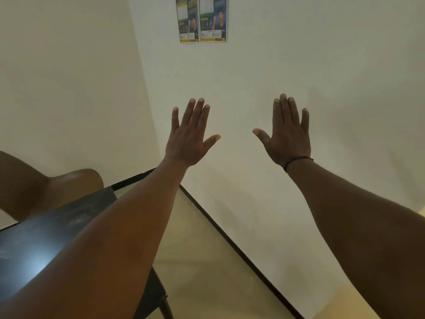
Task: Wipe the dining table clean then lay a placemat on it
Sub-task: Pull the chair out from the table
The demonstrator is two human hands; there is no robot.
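Both arms are stretched out in front of me toward a cream wall. My left hand is raised with fingers spread and holds nothing. My right hand is raised the same way, empty, with a thin black band on its wrist. A dark, dusty table top lies at the lower left, partly under my left forearm. No cloth and no placemat are in view.
A brown chair back stands beyond the table at the left. Two posters hang high on the wall. A black skirting strip runs along the tan floor where it meets the wall.
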